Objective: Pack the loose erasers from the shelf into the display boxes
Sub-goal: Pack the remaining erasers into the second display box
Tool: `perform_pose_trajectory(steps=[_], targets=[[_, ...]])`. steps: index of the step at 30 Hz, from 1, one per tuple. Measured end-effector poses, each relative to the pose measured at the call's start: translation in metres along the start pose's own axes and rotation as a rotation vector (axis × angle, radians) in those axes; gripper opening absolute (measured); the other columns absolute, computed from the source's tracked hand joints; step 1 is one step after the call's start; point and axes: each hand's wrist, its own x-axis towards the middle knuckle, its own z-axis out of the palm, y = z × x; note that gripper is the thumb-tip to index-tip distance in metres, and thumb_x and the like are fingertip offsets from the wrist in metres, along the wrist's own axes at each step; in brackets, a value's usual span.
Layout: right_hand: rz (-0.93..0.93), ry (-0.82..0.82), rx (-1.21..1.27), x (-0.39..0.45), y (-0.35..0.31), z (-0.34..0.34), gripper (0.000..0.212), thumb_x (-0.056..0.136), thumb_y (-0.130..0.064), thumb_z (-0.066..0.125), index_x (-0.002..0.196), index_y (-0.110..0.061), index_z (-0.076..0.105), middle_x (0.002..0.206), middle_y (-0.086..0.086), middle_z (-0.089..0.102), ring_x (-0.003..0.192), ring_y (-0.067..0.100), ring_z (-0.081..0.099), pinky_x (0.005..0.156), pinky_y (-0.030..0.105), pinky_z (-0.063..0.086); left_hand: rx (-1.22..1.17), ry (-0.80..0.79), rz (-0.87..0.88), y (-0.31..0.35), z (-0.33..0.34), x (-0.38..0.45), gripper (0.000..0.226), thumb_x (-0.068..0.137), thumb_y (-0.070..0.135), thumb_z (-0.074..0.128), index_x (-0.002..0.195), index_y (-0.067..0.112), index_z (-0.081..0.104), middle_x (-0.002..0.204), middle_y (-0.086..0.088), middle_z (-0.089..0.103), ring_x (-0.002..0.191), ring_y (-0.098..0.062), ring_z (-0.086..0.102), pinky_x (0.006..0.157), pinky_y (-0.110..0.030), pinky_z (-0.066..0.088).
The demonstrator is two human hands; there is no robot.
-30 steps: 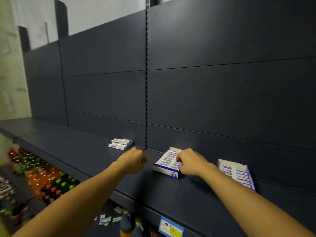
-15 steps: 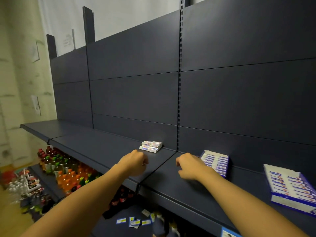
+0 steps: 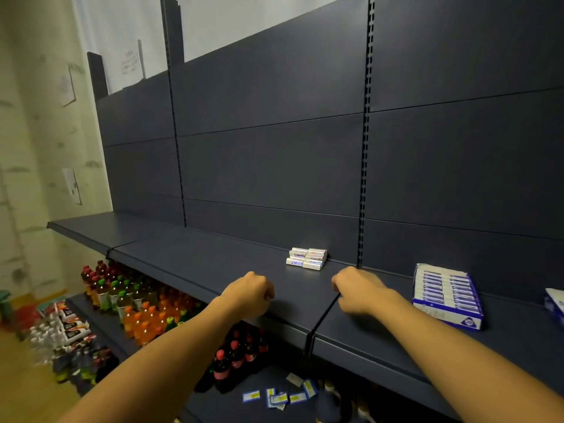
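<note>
A small stack of loose white erasers (image 3: 306, 258) lies at the back of the dark shelf (image 3: 189, 257), against the rear panel. A blue and white display box (image 3: 447, 296) filled with rows of erasers stands to the right. A second box (image 3: 555, 303) is cut off by the right edge. My left hand (image 3: 248, 296) hovers over the shelf's front edge, left of and in front of the stack, its fingers curled with nothing visible in them. My right hand (image 3: 358, 290) is also curled, just right of and in front of the stack, apart from the box.
Below the shelf, a lower shelf holds several bottles of coloured drinks (image 3: 137, 303) and dark bottles (image 3: 238, 352). Loose price labels (image 3: 277, 396) lie on a lower shelf. Packaged goods (image 3: 61, 331) sit at the lower left. A wall with paper sheets is on the left.
My right hand has left the display box and moved left toward the loose erasers. The view has swung left, so both boxes now sit further right.
</note>
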Motion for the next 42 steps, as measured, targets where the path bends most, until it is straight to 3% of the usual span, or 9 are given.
perform_pose_trajectory(steps=[8,14,21,27,36,42], targets=[[0.023,-0.022,0.023,0.052,-0.004,0.009,0.026,0.089,-0.015,0.057,0.113,-0.012,0.063,0.112,0.008,0.061,0.094,0.028,0.064,0.073,0.035,0.053,-0.055,-0.016,0.003,-0.027,0.015,0.036,0.029,0.097,0.016,0.054,0.122,0.015,0.068,0.118,-0.008,0.067,0.103,-0.026,0.066,0.09,-0.041,0.057],[0.046,0.006,0.075,0.104,0.002,0.014,0.015,0.086,-0.011,0.055,0.1,-0.012,0.062,0.1,0.007,0.059,0.082,0.026,0.062,0.06,0.031,0.045,0.017,-0.064,0.031,-0.044,0.019,0.083,0.029,0.096,0.015,0.054,0.121,0.015,0.068,0.119,-0.01,0.065,0.103,-0.029,0.064,0.09,-0.045,0.057],[0.062,0.044,0.166,0.151,0.023,0.021,0.023,0.087,-0.012,0.056,0.107,-0.014,0.067,0.107,0.006,0.063,0.092,0.027,0.065,0.075,0.036,0.056,0.019,-0.04,0.075,-0.05,0.016,0.157,0.03,0.098,0.015,0.054,0.124,0.015,0.068,0.12,-0.009,0.066,0.104,-0.026,0.065,0.092,-0.043,0.056],[0.064,0.045,0.209,0.17,0.04,0.033,0.025,0.086,-0.014,0.058,0.108,-0.019,0.068,0.109,0.004,0.063,0.092,0.026,0.064,0.074,0.036,0.057,-0.007,0.025,0.153,-0.046,0.026,0.203,0.033,0.096,0.017,0.059,0.129,0.016,0.064,0.13,-0.007,0.06,0.115,-0.026,0.059,0.098,-0.041,0.05],[0.094,0.048,0.245,0.182,0.046,0.038,0.02,0.086,-0.015,0.06,0.104,-0.018,0.068,0.103,0.002,0.063,0.087,0.024,0.064,0.077,0.044,0.059,-0.013,0.005,0.222,-0.056,0.043,0.238,0.031,0.091,0.021,0.068,0.12,0.011,0.065,0.122,-0.007,0.061,0.105,-0.026,0.061,0.093,-0.04,0.053],[0.131,0.054,0.212,0.19,0.036,0.04,0.019,0.086,-0.015,0.06,0.102,-0.019,0.068,0.102,0.001,0.063,0.088,0.024,0.063,0.076,0.039,0.057,-0.053,0.027,0.316,-0.064,0.044,0.244,0.022,0.092,0.022,0.066,0.111,0.011,0.069,0.116,-0.007,0.063,0.099,-0.025,0.062,0.087,-0.039,0.053]])
